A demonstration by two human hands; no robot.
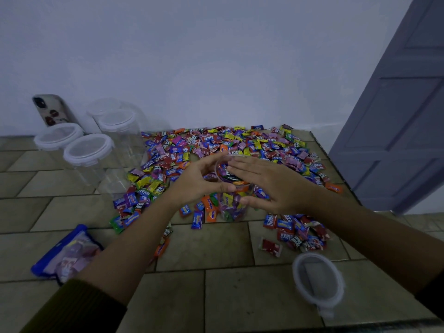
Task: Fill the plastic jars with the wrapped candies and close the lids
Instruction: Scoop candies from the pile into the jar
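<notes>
A clear plastic jar [231, 207] stands on the tiled floor in the middle, full of wrapped candies to its open mouth. My left hand [199, 181] curls round the jar's left side at the rim. My right hand [271, 183] lies flat with straight fingers over the jar's mouth, pressing on the top candies. A wide heap of loose wrapped candies [240, 145] spreads behind and beside the jar. The jar's loose lid [317, 282] lies on the floor at the near right.
Several lidded clear jars [89, 150] stand at the back left, with a phone [54, 111] leaning on the wall behind them. A blue plastic bag [64, 255] lies at the near left. A grey door [396, 111] stands on the right.
</notes>
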